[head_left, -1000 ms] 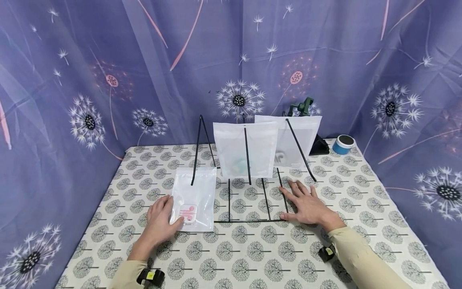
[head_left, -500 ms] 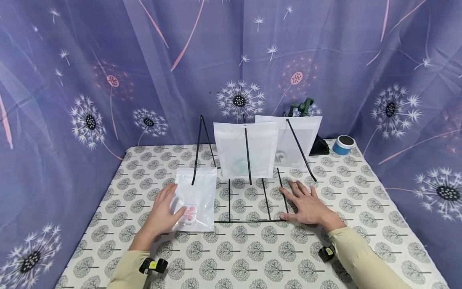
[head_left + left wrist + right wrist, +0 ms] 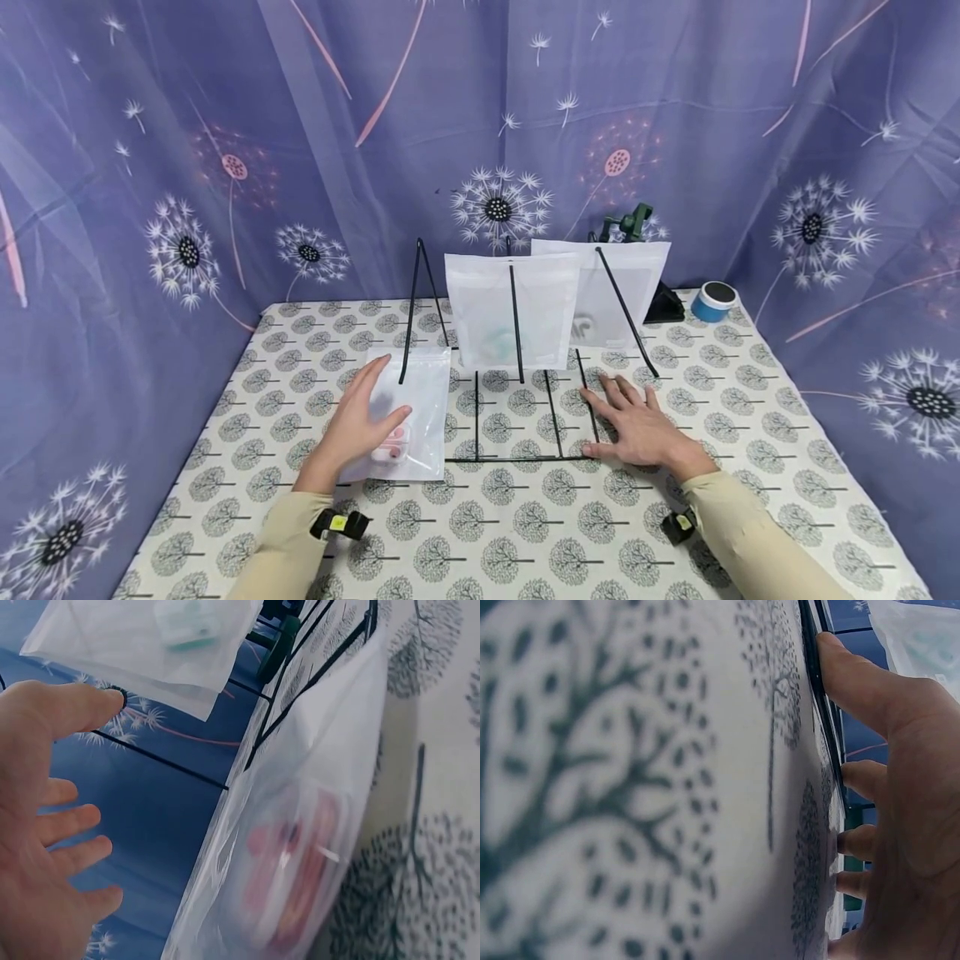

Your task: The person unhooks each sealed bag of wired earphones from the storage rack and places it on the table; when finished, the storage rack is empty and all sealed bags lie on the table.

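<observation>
A white zip pouch with pink earphones in a clear case hangs at the left of a black wire rack, its top at the end of a prong. My left hand hovers over its left side, fingers and thumb spread, palm bare in the left wrist view. Beside the rack's right base wire lies my right hand, fingers spread, fingertips on the cloth and thumb at the frame's corner. Two more pouches hang on the rack: one in the middle with something pale green, one behind right with something grey.
The rack's prongs jut toward me, the left one close above my left hand. A dark green jointed stand is behind the right pouch. Next to it sits a blue and white round tub. Purple curtains enclose the table.
My left hand has let go of the pouch's left edge, lifted, and moved right and away from me over it. The right hand has stayed put.
</observation>
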The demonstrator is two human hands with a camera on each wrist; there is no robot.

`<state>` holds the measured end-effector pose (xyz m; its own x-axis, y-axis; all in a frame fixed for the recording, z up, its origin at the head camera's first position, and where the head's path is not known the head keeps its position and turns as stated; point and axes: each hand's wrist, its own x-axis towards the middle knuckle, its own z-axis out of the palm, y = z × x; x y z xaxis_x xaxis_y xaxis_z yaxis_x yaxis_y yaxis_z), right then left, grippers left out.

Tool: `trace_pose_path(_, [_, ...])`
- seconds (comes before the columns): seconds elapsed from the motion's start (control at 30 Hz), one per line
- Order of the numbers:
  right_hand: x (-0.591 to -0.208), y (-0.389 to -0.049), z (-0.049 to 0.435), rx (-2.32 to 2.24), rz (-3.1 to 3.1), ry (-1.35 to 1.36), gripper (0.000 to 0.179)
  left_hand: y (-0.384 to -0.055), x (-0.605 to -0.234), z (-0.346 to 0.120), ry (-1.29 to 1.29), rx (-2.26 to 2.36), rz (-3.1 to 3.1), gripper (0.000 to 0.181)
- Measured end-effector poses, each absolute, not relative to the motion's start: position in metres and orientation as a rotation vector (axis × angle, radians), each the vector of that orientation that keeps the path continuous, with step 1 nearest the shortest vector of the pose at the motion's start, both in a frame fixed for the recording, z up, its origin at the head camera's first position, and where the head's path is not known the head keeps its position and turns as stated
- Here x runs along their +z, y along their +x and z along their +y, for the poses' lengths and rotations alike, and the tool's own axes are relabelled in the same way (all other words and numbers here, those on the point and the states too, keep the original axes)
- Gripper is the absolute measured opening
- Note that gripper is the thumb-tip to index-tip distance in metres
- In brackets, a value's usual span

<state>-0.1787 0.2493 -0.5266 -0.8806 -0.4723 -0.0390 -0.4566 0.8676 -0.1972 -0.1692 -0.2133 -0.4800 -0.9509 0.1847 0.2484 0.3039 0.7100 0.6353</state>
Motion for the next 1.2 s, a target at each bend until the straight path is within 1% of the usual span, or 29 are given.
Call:
trace_pose_path(0.3, [-0.527,-0.179,0.249,-0.263,2.949,-0.734,0.098,-0.183,-0.478,-0.196,-0.469,-1.256,-2.667,0.086])
trace_pose_path(0.53, [-0.528,-0.178,0.250,-0.276,2.963,-0.749,0.097,-0.192,-0.480,-0.184,-0.562,-1.427,-2.537,0.078])
trace_pose_path(0.73, [-0.528,-0.179,0.249,-0.279,2.954,-0.738,0.098,-0.198,-0.480,-0.172,-0.627,-1.580,-2.429,0.077])
trace_pose_path(0.9, [-0.529,-0.179,0.250,-0.280,2.963,-0.751,0.097,-0.201,-0.477,-0.161,-0.683,-1.744,-2.318,0.071])
trace_pose_path(1.1, [-0.528,-0.179,0.250,-0.277,2.962,-0.743,0.097,-0.199,-0.463,-0.150,-0.765,-1.752,-2.290,0.068])
trace_pose_path(1.2, [-0.528,-0.179,0.249,-0.267,2.954,-0.738,0.097,-0.202,-0.463,-0.147,-0.794,-1.736,-2.296,0.068])
